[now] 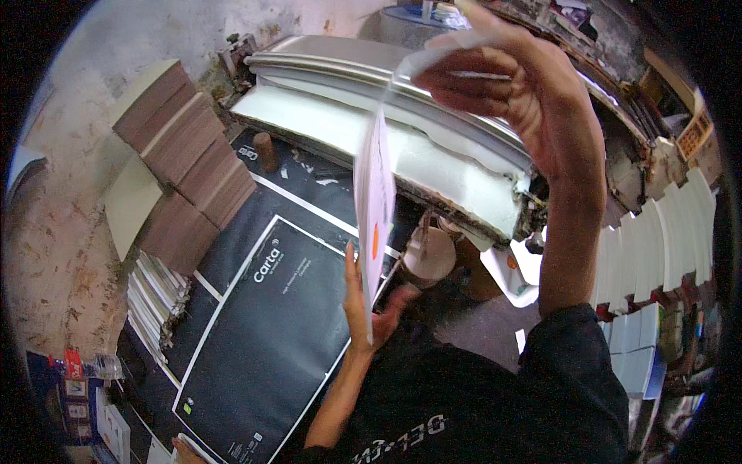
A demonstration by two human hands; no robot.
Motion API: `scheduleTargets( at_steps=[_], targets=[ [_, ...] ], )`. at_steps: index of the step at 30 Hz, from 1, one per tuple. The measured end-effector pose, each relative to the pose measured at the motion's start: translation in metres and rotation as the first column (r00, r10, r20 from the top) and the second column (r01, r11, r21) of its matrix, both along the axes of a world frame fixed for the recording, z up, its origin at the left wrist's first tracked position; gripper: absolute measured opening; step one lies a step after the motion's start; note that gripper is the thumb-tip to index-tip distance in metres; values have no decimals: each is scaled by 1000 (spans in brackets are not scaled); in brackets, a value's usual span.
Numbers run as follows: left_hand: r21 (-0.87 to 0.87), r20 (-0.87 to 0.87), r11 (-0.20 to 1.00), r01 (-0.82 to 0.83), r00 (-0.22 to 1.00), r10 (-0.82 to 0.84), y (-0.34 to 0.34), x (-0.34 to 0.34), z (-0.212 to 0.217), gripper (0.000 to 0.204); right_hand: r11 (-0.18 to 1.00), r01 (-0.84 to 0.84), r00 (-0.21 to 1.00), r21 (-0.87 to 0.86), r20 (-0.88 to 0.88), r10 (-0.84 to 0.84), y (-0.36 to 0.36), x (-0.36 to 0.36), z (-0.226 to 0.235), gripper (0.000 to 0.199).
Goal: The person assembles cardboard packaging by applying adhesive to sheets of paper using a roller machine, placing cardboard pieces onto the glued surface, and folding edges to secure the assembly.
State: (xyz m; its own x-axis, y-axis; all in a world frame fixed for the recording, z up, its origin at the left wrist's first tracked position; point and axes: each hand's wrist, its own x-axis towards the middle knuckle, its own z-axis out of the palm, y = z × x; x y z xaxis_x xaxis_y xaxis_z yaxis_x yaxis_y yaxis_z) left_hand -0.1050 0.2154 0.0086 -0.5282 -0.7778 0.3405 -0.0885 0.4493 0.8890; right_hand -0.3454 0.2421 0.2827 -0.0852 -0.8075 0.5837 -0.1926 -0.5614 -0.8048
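Observation:
A thin pinkish-white printed sheet or booklet (373, 201) with an orange mark stands upright in front of me, seen almost edge-on. Near its lower end my left hand (359, 313) is closed around it, with thumb and fingers on opposite sides. High at the upper right, my right hand (495, 89) is raised with its fingers curled over the whitish, bent top of the same paper. Motion blurs that upper part, so I cannot tell whether it is one leaf or several. Below lies a large black printed cover sheet (263, 332) with a white border, on a dark table surface.
Stacks of brown-edged board or paper (178, 155) rise at the left, beside a pile of white folded sheets (154, 301). A long machine (325, 100) with a silver top crosses the back. A round pale container (430, 259) stands behind my left hand. Another person's fingers (187, 450) show lower left.

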Motion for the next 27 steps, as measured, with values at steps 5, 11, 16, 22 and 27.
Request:
scheduleTargets(
  at_steps=[5,11,16,22,27],
  targets=[
    [522,-370,847,-106,866,336,-45,-12,40,23,919,357,934,168,-79,-349,-29,17,66,52],
    [428,-513,903,-47,810,285,-111,-54,78,29,822,562,730,94,-524,-440,-124,-131,49,78],
    [344,-414,935,-88,880,235,-185,-125,112,33,654,733,228,-188,-837,-497,-191,-184,8,103],
    [475,-366,871,130,929,61,-258,-181,130,53,776,408,429,482,-851,303,-210,-184,-68,99],
    [314,-347,933,174,936,-58,-252,-161,114,57,637,682,364,361,-922,132,-223,-220,-96,103]
  ],
)
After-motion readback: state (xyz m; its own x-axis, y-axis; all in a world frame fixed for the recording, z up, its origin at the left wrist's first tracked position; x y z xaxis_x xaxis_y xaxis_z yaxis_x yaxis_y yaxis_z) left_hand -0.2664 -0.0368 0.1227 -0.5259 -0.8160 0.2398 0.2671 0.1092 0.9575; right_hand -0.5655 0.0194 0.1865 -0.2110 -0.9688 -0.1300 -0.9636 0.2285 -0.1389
